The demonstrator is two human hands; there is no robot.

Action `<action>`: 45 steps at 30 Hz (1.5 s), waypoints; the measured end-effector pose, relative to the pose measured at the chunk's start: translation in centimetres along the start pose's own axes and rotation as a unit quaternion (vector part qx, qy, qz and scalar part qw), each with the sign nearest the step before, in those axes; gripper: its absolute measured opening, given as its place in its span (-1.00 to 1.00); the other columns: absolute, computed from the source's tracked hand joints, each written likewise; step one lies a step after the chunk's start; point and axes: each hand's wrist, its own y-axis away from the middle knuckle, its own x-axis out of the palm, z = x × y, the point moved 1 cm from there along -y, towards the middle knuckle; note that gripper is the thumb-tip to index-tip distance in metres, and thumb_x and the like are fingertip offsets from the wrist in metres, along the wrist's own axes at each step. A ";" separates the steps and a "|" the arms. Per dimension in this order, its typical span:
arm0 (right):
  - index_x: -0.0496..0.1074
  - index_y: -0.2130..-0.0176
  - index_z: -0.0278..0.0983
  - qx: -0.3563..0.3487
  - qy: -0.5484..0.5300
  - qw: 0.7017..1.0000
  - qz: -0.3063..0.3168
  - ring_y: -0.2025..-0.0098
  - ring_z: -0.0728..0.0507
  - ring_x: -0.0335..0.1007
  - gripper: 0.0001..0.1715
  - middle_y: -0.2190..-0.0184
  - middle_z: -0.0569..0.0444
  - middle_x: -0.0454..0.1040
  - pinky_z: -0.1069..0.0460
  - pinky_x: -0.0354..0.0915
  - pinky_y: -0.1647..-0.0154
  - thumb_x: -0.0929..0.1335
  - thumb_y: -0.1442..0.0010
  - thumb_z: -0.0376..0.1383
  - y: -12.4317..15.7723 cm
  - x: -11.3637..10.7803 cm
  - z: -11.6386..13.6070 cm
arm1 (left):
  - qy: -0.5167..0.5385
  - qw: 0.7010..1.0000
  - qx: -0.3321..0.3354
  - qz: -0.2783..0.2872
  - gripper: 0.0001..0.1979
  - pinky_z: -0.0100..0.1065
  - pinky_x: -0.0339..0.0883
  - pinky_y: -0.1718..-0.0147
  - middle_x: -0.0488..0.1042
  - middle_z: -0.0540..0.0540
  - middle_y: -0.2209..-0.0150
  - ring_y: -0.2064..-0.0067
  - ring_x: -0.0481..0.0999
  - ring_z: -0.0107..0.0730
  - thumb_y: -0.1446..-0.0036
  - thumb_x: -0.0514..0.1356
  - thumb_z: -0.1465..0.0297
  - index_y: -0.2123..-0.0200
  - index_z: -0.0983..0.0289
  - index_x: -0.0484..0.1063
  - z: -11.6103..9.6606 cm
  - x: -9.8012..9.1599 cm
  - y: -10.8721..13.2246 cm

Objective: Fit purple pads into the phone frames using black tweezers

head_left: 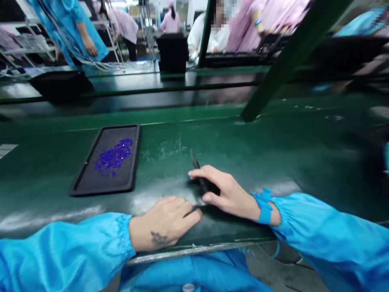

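Note:
My right hand (pixel 226 190) grips a slim black-handled tool (pixel 199 176) between thumb and fingers. Its thin greyish tip points away from me, just over the green work surface; blur hides its exact kind. To the left of it, my left hand (pixel 167 221) rests near the front edge with fingers curled under. Something dark shows between its thumb and index finger, too hidden to name. A black tray (pixel 86 184) lies farther left, with a loose pile of small purple-blue pieces (pixel 115 156) on it. Neither hand touches the tray.
A green slanted post (pixel 273 65) rises from the back of the green table (pixel 164 150). Behind the ledge stand a black bin (pixel 62 85) and a dark box (pixel 173 52). People in blue, pink and white work clothes are beyond. A blue wrist strap (pixel 263 206) circles my right wrist.

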 end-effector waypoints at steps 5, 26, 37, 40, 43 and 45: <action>0.33 -0.15 -0.28 0.108 -0.115 0.983 -0.099 0.15 -0.10 0.51 -0.46 0.14 -0.03 0.53 -0.02 0.46 0.13 0.42 -0.22 -0.21 -1.9 -1.1 -3.0 | -0.014 0.999 -0.003 0.041 -0.74 -0.28 0.24 0.33 0.40 0.05 0.27 0.30 0.38 -0.31 -0.33 -0.05 0.52 -0.05 0.27 0.22 -0.1 -0.2 -0.2; 0.47 0.39 -0.28 0.017 0.011 0.984 -0.175 0.43 -0.05 0.25 -0.60 0.51 0.09 0.38 0.03 0.23 0.34 0.31 -0.36 -0.08 -4.3 3.0 1.0 | -0.024 0.999 -0.012 0.045 -0.79 -0.28 0.29 0.34 0.46 0.03 0.25 0.30 0.43 -0.28 -0.32 0.00 0.50 0.01 0.26 0.25 -0.7 -0.3 -1.2; 0.39 0.42 -0.27 0.002 -0.027 0.990 -0.135 0.46 -0.02 0.21 -0.67 0.54 0.13 0.33 0.05 0.15 0.39 0.31 -0.36 -0.18 -2.9 2.1 1.3 | -0.050 0.971 0.013 -0.231 -0.71 -0.28 0.07 0.56 0.30 -0.04 0.54 0.56 0.27 -0.38 -0.41 -0.18 0.49 0.22 0.27 0.31 -0.4 2.7 -2.2; 0.36 0.45 -0.26 -0.007 -0.022 0.993 -0.114 0.46 -0.03 0.19 -0.67 0.56 0.13 0.30 0.04 0.13 0.39 0.31 -0.35 -0.20 -2.9 2.2 1.4 | -0.058 0.966 -0.001 -0.252 -0.60 -0.30 0.10 0.56 0.29 -0.04 0.55 0.57 0.28 -0.40 -0.44 -0.27 0.48 0.27 0.26 0.31 -0.5 2.7 -2.6; 0.21 0.53 -0.24 0.030 -0.023 0.995 -0.095 0.49 -0.01 0.12 -0.59 0.58 0.17 0.22 0.04 0.06 0.43 0.33 -0.31 -0.21 -3.1 2.3 1.2 | -0.056 0.965 -0.008 -0.258 -0.60 -0.31 0.10 0.56 0.27 -0.04 0.56 0.57 0.27 -0.41 -0.44 -0.26 0.50 0.29 0.25 0.31 -0.5 2.4 -2.7; 0.11 0.56 -0.24 0.069 -0.040 0.994 -0.078 0.52 0.01 0.03 -0.52 0.61 0.20 0.14 0.04 -0.01 0.46 0.35 -0.29 -0.19 -3.2 2.4 1.0 | -0.051 0.968 -0.008 -0.246 -0.63 -0.31 0.10 0.55 0.27 -0.05 0.56 0.57 0.25 -0.41 -0.43 -0.24 0.49 0.27 0.25 0.32 -0.6 2.3 -2.6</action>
